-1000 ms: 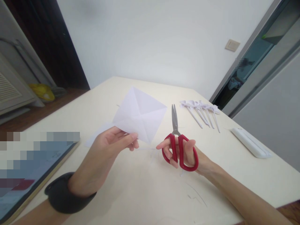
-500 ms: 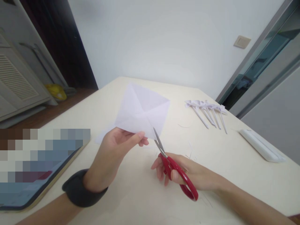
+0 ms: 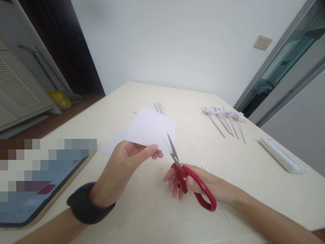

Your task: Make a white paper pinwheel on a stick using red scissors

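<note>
Head view: two hands, a sheet and scissors above a cream table point(image 3: 157, 217).

The left hand point(image 3: 127, 162), with a black wristband point(image 3: 87, 203), pinches the near edge of the white paper sheet point(image 3: 152, 130) between thumb and fingers, holding it just above the tabletop. The right hand point(image 3: 200, 184) is curled closed through the loops of the red-handled scissors point(image 3: 188, 174), whose blades point up-left and meet the sheet's near right edge. Folded paper pieces point(image 3: 223, 117) and a white bar point(image 3: 283, 155) lie well apart to the right.
</note>
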`<action>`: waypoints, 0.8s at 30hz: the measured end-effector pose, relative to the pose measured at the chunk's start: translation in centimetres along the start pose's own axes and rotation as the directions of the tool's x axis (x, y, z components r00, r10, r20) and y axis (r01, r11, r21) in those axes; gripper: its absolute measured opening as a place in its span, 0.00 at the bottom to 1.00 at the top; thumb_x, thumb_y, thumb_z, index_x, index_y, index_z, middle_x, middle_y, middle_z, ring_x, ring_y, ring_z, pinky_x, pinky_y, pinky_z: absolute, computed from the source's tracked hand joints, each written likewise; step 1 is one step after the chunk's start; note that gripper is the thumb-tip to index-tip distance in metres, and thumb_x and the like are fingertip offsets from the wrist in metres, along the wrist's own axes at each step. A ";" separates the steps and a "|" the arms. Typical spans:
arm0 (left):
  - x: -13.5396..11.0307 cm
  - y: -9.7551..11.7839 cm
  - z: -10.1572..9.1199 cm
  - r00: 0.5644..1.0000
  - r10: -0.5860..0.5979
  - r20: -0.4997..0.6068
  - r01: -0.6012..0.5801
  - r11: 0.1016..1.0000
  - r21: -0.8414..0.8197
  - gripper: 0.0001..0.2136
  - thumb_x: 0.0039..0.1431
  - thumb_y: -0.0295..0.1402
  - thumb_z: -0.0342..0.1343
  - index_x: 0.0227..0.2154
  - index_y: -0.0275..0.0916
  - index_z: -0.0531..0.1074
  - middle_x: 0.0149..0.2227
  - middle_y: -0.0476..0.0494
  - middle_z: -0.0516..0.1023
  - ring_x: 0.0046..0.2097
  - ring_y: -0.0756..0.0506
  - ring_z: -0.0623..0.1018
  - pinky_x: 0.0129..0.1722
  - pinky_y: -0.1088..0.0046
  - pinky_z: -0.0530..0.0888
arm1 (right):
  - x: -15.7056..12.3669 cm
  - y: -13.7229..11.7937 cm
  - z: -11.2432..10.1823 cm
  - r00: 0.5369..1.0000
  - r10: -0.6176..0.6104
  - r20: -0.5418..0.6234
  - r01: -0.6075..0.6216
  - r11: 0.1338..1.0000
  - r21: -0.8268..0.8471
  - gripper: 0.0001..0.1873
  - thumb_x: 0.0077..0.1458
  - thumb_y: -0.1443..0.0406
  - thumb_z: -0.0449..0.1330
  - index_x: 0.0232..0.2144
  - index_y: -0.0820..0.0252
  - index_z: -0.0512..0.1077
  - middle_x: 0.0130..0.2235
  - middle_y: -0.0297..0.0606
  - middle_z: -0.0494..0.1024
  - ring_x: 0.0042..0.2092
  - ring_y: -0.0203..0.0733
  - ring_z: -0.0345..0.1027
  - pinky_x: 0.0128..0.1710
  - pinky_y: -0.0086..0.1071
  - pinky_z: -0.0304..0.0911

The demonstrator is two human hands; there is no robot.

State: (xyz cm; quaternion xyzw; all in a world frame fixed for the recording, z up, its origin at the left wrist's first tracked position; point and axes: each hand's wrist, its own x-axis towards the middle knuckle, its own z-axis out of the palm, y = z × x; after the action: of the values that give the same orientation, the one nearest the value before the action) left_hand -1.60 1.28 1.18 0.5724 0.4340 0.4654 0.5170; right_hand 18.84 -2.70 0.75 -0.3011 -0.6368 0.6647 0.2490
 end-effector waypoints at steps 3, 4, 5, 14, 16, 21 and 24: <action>0.0 0.2 0.1 1.000 0.015 -0.022 -0.015 1.000 0.001 0.08 0.52 0.34 0.57 0.20 0.40 0.74 0.25 0.50 0.80 0.32 0.46 0.78 0.37 0.74 0.72 | 0.0 0.2 -0.1 1.000 -0.006 0.011 0.005 1.000 0.018 0.26 0.56 0.48 0.49 0.43 0.65 0.66 0.36 0.42 0.68 0.35 0.38 0.63 0.38 0.37 0.62; 0.0 0.3 0.1 0.999 0.017 -0.032 -0.017 1.000 0.004 0.08 0.52 0.34 0.57 0.20 0.40 0.74 0.25 0.49 0.80 0.32 0.46 0.78 0.36 0.74 0.72 | 0.0 0.2 -0.1 1.000 -0.008 0.014 0.007 1.000 0.020 0.26 0.56 0.48 0.49 0.43 0.64 0.66 0.36 0.42 0.68 0.35 0.38 0.63 0.38 0.37 0.62; 0.0 0.3 0.2 0.999 0.017 -0.039 -0.017 1.000 0.006 0.08 0.52 0.34 0.57 0.20 0.40 0.74 0.25 0.49 0.80 0.32 0.45 0.78 0.36 0.73 0.72 | 0.0 0.2 -0.2 1.000 -0.011 0.015 0.010 1.000 0.022 0.26 0.55 0.48 0.49 0.43 0.64 0.66 0.36 0.42 0.68 0.35 0.38 0.63 0.38 0.37 0.62; -0.1 0.1 0.2 0.999 0.033 -0.039 -0.033 0.999 -0.002 0.05 0.52 0.34 0.58 0.23 0.41 0.74 0.26 0.52 0.79 0.31 0.48 0.77 0.34 0.77 0.71 | -0.1 0.1 -0.2 1.000 -0.018 0.024 0.017 0.999 0.046 0.26 0.56 0.49 0.49 0.43 0.65 0.65 0.36 0.42 0.68 0.35 0.38 0.63 0.38 0.37 0.61; -0.1 0.0 0.2 0.998 0.039 -0.044 -0.039 0.999 0.011 0.05 0.52 0.34 0.58 0.24 0.41 0.74 0.26 0.52 0.78 0.32 0.48 0.77 0.35 0.77 0.71 | 0.0 0.1 -0.2 0.999 -0.020 0.029 0.019 0.999 0.048 0.26 0.56 0.49 0.49 0.43 0.65 0.65 0.36 0.42 0.68 0.35 0.38 0.63 0.38 0.37 0.61; -0.1 0.1 0.2 0.997 0.061 -0.057 -0.060 0.998 0.024 0.05 0.52 0.34 0.58 0.23 0.42 0.74 0.26 0.52 0.78 0.32 0.48 0.76 0.35 0.77 0.71 | 0.0 0.1 -0.1 0.999 -0.015 0.032 0.014 0.999 0.035 0.26 0.55 0.48 0.48 0.43 0.64 0.65 0.36 0.42 0.68 0.35 0.38 0.63 0.38 0.37 0.61; -0.1 0.3 0.3 0.995 0.070 -0.065 -0.070 0.997 0.014 0.04 0.52 0.33 0.58 0.23 0.42 0.73 0.26 0.53 0.78 0.31 0.48 0.76 0.34 0.77 0.71 | 0.1 0.1 -0.1 0.999 -0.019 0.035 0.018 0.999 0.034 0.28 0.55 0.46 0.47 0.42 0.65 0.65 0.36 0.43 0.68 0.35 0.38 0.63 0.38 0.37 0.61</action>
State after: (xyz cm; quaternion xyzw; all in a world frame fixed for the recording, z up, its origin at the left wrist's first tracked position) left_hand -1.35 1.13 1.42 0.5747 0.4332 0.4993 0.4826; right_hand 18.90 -2.56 0.61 -0.2792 -0.6327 0.6782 0.2486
